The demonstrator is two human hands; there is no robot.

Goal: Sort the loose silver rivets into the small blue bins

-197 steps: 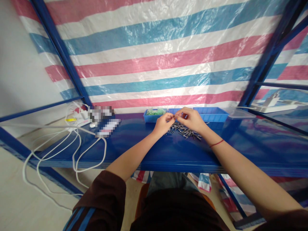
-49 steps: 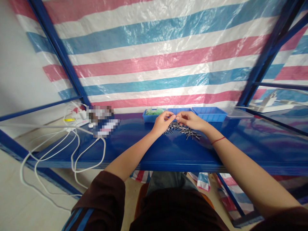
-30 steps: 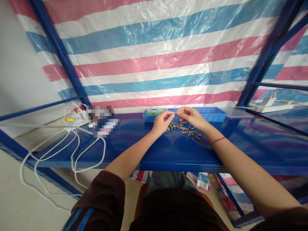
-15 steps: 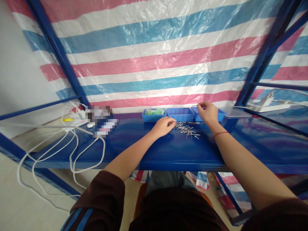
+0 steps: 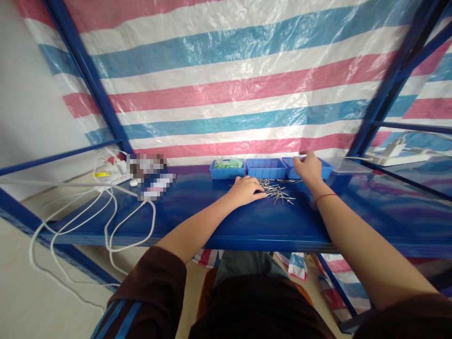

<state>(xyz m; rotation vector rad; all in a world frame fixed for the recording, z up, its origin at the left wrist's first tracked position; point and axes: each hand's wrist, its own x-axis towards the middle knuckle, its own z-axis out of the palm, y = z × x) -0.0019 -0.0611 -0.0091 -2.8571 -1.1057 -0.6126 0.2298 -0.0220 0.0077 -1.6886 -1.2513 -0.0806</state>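
On the blue shelf lies a loose pile of thin metal pins (image 5: 280, 194). My left hand (image 5: 247, 189) rests at the pile's left side, fingers spread over the pins and thumb apart. Part of the pile is hidden beneath it. Over the right blue bin (image 5: 325, 170), my right hand (image 5: 308, 167) hovers with thumb and forefinger parted and no pin visible between them. Its wrist wears a thin red string. The middle blue bin (image 5: 265, 168) stands just behind the pile; what the right bin contains is mostly hidden by my hand.
A left blue bin (image 5: 219, 175) contains a green-and-clear plastic packet (image 5: 229, 163). White cables (image 5: 151, 221) loop over the shelf's left side near a power strip. A clear plastic lid (image 5: 349, 165) lies at the right. Blue posts and a striped sheet (image 5: 226, 89) bound the shelf.
My left hand has shifted slightly right and nearer, its fingers unfolding over the pile. My right hand's pinch has parted, and the thin pin seen at its fingertips no longer shows.
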